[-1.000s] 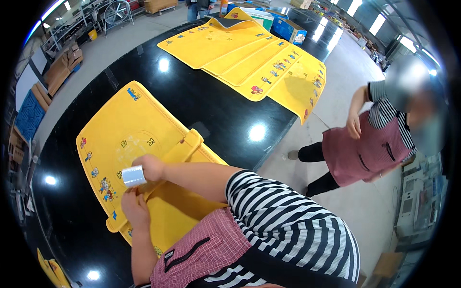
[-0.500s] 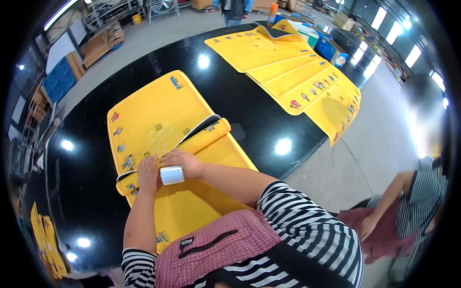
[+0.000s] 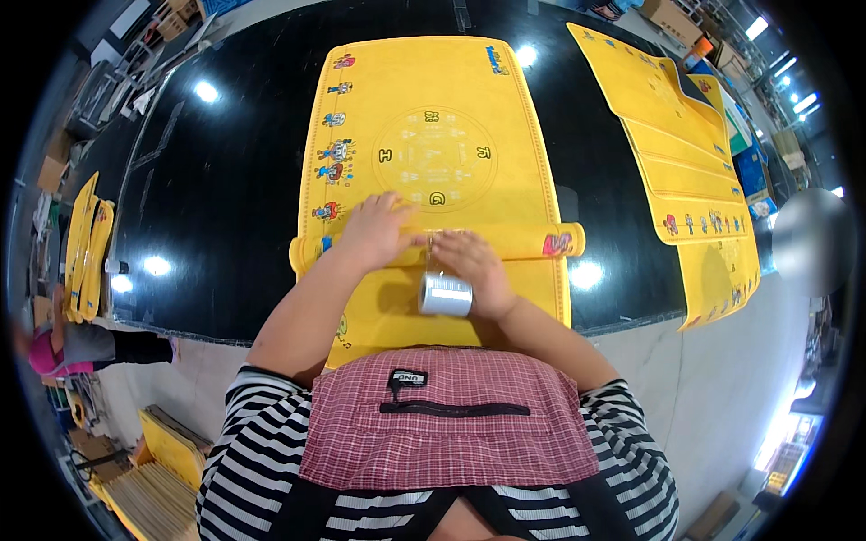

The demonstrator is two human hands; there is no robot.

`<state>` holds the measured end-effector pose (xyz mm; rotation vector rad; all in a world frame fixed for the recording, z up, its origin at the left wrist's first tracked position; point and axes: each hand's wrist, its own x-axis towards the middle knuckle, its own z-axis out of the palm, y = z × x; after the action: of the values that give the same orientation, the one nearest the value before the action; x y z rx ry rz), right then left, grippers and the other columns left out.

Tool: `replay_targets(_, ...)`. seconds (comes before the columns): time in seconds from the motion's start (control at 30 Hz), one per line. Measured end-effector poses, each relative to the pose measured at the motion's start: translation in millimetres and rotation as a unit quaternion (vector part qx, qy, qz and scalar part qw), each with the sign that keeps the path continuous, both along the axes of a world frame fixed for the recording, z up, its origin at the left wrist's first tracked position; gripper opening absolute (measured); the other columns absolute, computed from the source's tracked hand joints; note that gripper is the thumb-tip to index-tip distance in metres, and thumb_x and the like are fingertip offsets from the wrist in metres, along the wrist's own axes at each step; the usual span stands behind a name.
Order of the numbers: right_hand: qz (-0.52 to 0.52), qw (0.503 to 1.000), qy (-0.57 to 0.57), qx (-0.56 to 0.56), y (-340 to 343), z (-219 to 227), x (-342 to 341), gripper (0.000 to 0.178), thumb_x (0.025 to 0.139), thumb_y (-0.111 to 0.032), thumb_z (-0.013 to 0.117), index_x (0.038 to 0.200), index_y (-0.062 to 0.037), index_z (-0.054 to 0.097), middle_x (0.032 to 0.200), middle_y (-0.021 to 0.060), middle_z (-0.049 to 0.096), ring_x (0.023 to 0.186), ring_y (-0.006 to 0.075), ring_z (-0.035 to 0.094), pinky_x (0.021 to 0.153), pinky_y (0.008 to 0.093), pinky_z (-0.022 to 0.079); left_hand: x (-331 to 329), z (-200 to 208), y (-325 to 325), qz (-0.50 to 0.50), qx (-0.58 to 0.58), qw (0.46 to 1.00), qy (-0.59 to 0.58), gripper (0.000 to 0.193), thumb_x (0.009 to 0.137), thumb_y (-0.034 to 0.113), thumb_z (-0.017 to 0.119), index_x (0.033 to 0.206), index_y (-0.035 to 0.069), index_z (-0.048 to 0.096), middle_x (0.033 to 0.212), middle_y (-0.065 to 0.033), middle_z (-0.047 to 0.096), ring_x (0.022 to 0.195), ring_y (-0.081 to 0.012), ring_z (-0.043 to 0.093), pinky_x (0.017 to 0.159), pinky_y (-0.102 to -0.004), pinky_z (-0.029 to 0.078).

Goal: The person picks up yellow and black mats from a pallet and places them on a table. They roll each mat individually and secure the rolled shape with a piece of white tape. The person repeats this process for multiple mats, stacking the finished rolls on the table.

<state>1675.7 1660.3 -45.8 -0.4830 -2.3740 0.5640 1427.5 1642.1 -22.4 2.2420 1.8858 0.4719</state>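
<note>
Under our hands, yellow rectangular mat on black flat table; silver cylindrical roll at right hand; overlapping yellow mats further right.

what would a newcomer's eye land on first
Probably the bright yellow rectangular mat with printed cartoon figures, laid on the glossy black table at the centre, its near part forming a crosswise yellow roll. The person's left hand and right hand come close together at that roll, a shiny silver-white cylinder by the right palm. To the right, more yellow printed mats overlap on the table.
</note>
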Motion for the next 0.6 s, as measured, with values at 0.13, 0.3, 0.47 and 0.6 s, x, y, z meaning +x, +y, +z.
replay_targets(0.13, -0.067, 0.945, 0.0, -0.32, 69, 12, -32, 0.047, 0.079, -0.03, 0.083, 0.119, -0.0053, 0.073, 0.114, 0.0157, 0.074, 0.105, 0.0325, 0.072, 0.09, 0.0402, 0.056, 0, -25, 11, 0.036, 0.12, 0.988, -0.091, 0.041, 0.087, 0.025, 0.075, 0.124, 0.009, 0.07, 0.131, -0.0152, 0.06, 0.123, -0.0382, 0.055, 0.105, -0.0485, 0.044)
replay_targets(0.3, -0.096, 0.923, 0.055, -0.369, 180, -10, -60, 0.028, 0.086, -0.013, 0.076, 0.112, -0.0041, 0.075, 0.105, 0.0123, 0.075, 0.094, 0.0218, 0.072, 0.084, 0.0348, 0.056, 32, -37, 0, -0.009, 0.186, 0.982, 0.033, 0.063, 0.083, 0.023, 0.078, 0.14, 0.007, 0.056, 0.14, -0.0147, 0.058, 0.136, -0.0388, 0.048, 0.116, -0.0527, 0.034)
replay_targets(0.47, -0.034, 0.944, 0.087, -0.316, 188, 1, -74, 0.027, 0.086, -0.01, 0.076, 0.111, -0.0001, 0.074, 0.103, 0.0106, 0.075, 0.093, 0.0188, 0.07, 0.083, 0.0343, 0.055, 2, -38, 64, 0.02, 0.121, 0.988, 0.096, 0.069, 0.085, 0.028, 0.077, 0.144, 0.007, 0.05, 0.146, -0.0154, 0.052, 0.139, -0.034, 0.047, 0.117, -0.0497, 0.033)
replay_targets(0.6, -0.009, 0.986, 0.051, -0.157, 155, -10, -63, 0.037, 0.084, -0.013, 0.079, 0.119, -0.0035, 0.072, 0.122, 0.013, 0.073, 0.108, 0.0268, 0.07, 0.092, 0.0377, 0.055, -15, -29, 105, 0.022, 0.046, 0.996, 0.07, 0.049, 0.081, 0.02, 0.076, 0.125, 0.01, 0.058, 0.121, -0.0099, 0.063, 0.118, -0.0292, 0.058, 0.102, -0.0438, 0.043)
